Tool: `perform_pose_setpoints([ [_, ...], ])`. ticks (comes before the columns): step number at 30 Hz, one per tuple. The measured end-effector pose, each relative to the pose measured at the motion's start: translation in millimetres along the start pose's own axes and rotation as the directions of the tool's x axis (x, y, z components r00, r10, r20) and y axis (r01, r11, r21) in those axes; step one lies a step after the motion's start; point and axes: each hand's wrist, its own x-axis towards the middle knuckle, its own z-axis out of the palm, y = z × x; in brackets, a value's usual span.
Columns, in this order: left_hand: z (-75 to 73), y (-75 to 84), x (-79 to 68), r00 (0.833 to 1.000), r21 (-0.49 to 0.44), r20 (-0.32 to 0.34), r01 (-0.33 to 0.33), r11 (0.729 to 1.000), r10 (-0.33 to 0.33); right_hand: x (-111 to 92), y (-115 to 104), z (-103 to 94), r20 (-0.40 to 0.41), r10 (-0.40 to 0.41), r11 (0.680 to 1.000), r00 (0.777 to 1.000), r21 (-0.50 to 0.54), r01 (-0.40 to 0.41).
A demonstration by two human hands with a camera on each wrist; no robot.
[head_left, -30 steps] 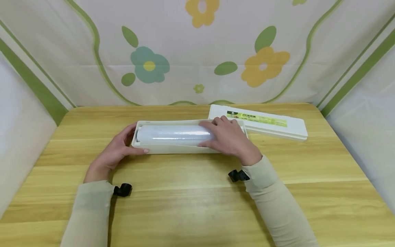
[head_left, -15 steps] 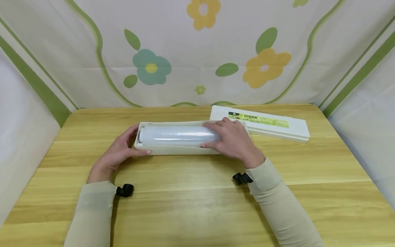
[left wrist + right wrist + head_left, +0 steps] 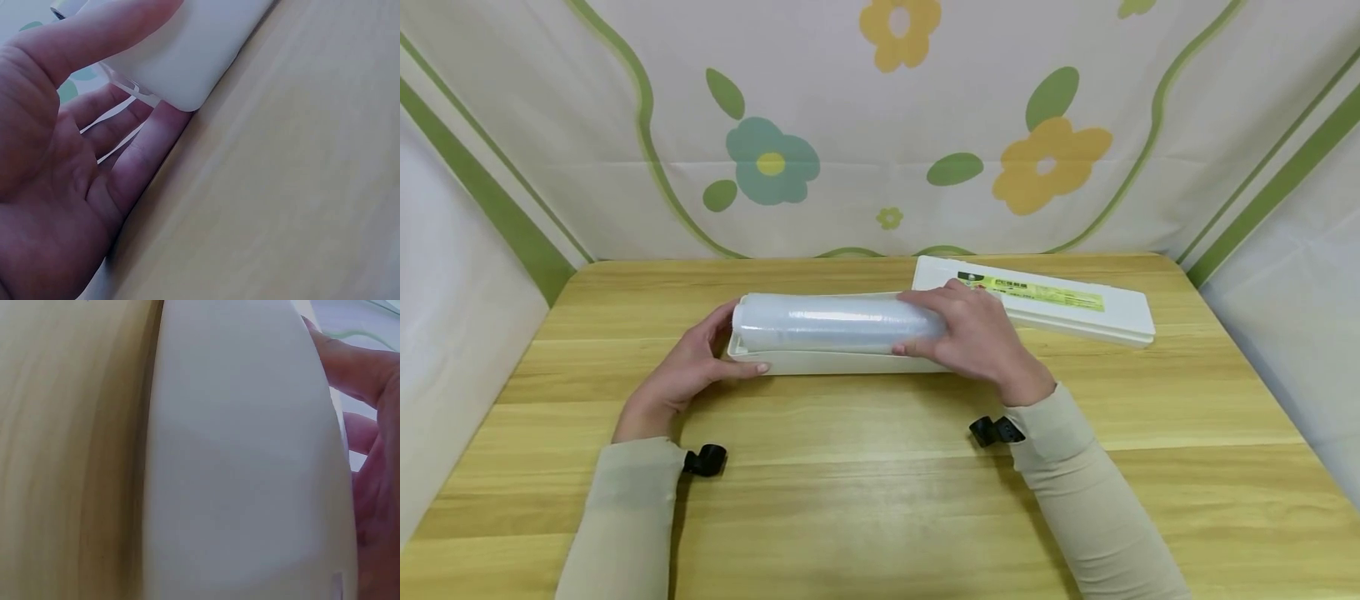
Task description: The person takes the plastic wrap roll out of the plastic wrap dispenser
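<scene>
A long white box [image 3: 838,364] lies lengthwise on the table. In it sits a shiny roll of cling film [image 3: 820,323], its left end raised above the box rim. My right hand [image 3: 981,333] grips the roll near its right end, thumb at the front and fingers over the back. The left hand [image 3: 688,362] holds the box's left end, thumb on the front wall and fingers behind. In the left wrist view those fingers touch the box's corner [image 3: 181,81]. The right wrist view is mostly filled by the box's front wall [image 3: 244,450]; the roll is largely hidden there.
The white lid [image 3: 1075,321] with a yellow-green label lies at the back right, close behind the box. A wooden table [image 3: 865,500] spreads in front. A flower-printed cloth [image 3: 865,108] hangs behind the table's far edge.
The cling film roll has risen, mostly at its left end, and now covers the box's back rim there. My right hand has shifted slightly right with it. The left hand keeps its hold.
</scene>
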Motion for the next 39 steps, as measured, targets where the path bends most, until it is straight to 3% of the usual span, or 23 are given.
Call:
perform_pose_setpoints([
  [8, 0.5, -0.2, -1.1, 1.000, 0.022, -0.002, 0.022, 1.000, -0.022, 0, 0, -4.5, -0.115, -0.063, 0.996, 0.991, 0.061, 0.071],
  [12, 0.7, -0.7, -0.6, 1.000, 0.016, 0.000, 0.027, 1.000, -0.027, 1, -1, -9.2, -0.200, -0.153, 0.988, 0.968, -0.005, 0.155],
  [16, 0.6, -0.9, -0.7, 1.000, 0.005, 0.000, 0.026, 1.000, -0.026, -1, -4, -16.4, -0.241, -0.202, 0.978, 0.949, -0.098, 0.183],
  [20, 1.1, -1.9, 0.5, 0.999, 0.009, 0.008, 0.032, 0.999, -0.032, -6, -6, -22.8, -0.261, -0.217, 0.972, 0.941, -0.152, 0.182],
  [27, -1.0, 0.2, 0.8, 1.000, 0.007, -0.003, 0.015, 1.000, -0.015, -17, -4, -29.4, -0.262, -0.227, 0.971, 0.938, -0.141, 0.195],
  [39, 1.3, -0.3, 0.3, 1.000, 0.014, -0.011, 0.019, 1.000, -0.019, -24, -1, -28.5, -0.241, -0.272, 0.951, 0.932, -0.214, 0.222],
])
